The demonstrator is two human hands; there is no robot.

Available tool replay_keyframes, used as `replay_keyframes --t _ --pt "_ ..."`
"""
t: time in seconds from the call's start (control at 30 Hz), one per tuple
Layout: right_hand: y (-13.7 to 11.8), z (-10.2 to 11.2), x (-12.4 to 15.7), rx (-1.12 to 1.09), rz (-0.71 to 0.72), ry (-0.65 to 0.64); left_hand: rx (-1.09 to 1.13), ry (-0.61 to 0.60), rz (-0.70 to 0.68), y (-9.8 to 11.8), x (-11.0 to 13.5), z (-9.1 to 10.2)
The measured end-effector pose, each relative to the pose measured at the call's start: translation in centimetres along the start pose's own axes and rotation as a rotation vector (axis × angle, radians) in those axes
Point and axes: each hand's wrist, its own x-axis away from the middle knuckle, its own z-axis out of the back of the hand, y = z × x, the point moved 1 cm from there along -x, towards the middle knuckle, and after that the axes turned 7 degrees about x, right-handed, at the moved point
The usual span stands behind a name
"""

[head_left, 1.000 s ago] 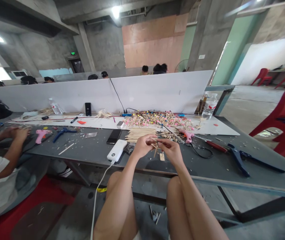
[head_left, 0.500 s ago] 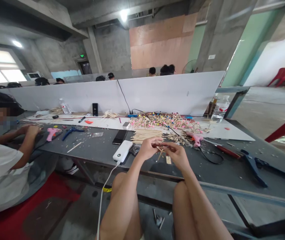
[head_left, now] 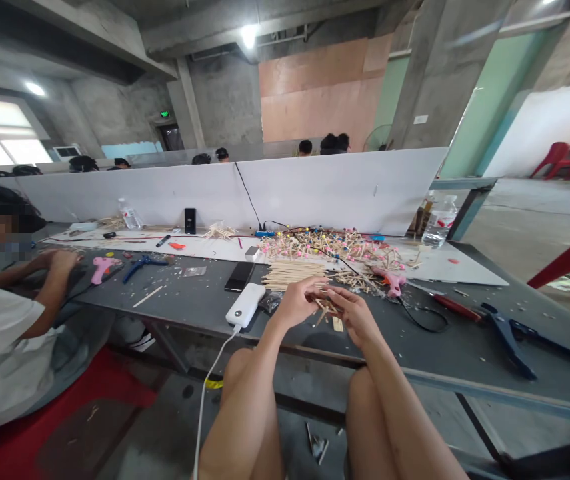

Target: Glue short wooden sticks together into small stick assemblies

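My left hand [head_left: 301, 299] and my right hand [head_left: 353, 311] meet above the table's front edge, fingers closed around a small piece made of thin wooden sticks [head_left: 325, 309]. Its short sticks cross at angles and poke out below my fingers; the gripped ends are hidden. Just behind my left hand lies a row of long wooden sticks [head_left: 292, 274]. Below my right hand a small flat wooden piece [head_left: 337, 324] rests on the table. Farther back spreads a heap of stick pieces with pink, yellow and blue ends [head_left: 335, 244].
A white power bank [head_left: 245, 304] with a cable and a black phone [head_left: 239, 276] lie left of my hands. To the right are a pink glue gun [head_left: 391, 280], a red-handled tool [head_left: 457, 309] and a dark blue tool [head_left: 507, 340]. Another person [head_left: 5, 320] sits at left.
My hands have shifted slightly, and the crossed sticks between them show more openly below my fingers. The view has tilted a little.
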Motion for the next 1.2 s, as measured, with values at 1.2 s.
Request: replay_keyframes --t 1.2 --pt "1.01 0.39 -0.74 0.381 0.314 0.117 -0.456 0.108 -0.125 -0.14 0.00 0.07"
